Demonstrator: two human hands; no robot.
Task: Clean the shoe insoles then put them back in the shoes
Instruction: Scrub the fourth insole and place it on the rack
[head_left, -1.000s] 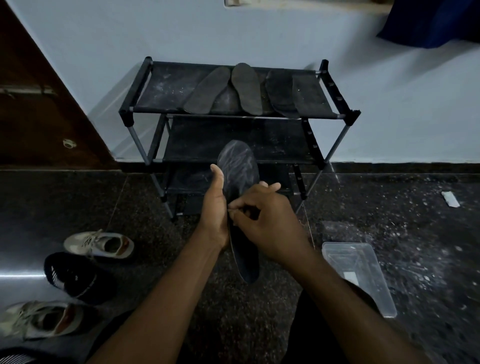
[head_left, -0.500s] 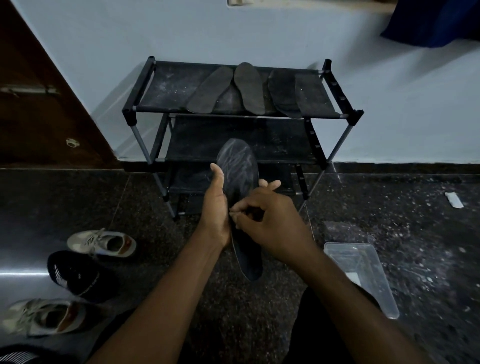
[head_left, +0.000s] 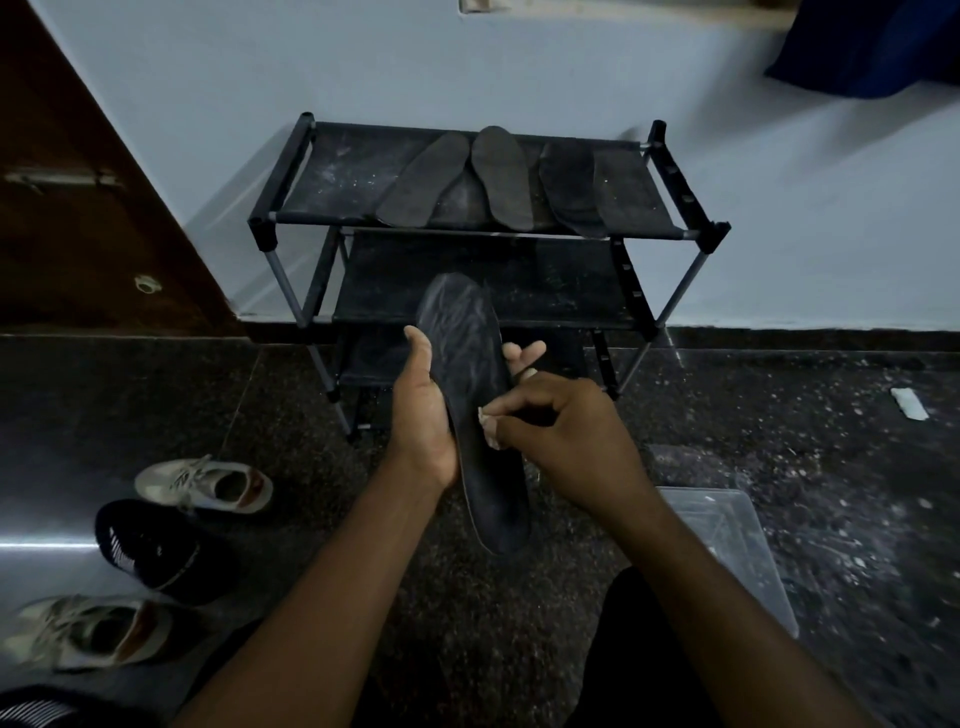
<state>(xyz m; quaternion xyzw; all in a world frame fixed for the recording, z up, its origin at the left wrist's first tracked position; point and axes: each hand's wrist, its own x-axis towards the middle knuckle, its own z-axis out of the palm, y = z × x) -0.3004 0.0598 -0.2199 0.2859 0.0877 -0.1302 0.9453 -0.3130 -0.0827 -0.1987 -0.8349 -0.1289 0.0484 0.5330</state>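
Fingers (head_left: 511, 415) of right hand (head_left: 566, 441) pinch pale scrap (head_left: 485, 418) against insole (head_left: 460, 322); left hand (head_left: 421, 410) grips its edge, steadying it for wiping.

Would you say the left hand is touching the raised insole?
Touching: the head view shows the left hand gripping the insole, thumb on one edge, fingertips past the other.

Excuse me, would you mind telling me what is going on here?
A person is cleaning shoe insoles. The left hand grips a dark insole, and the right hand pinches a small pale scrap against its surface; what the scrap is cannot be told. Four other insoles lie on the top shelf of the shoe rack, and the shoes sit on the floor to the left.
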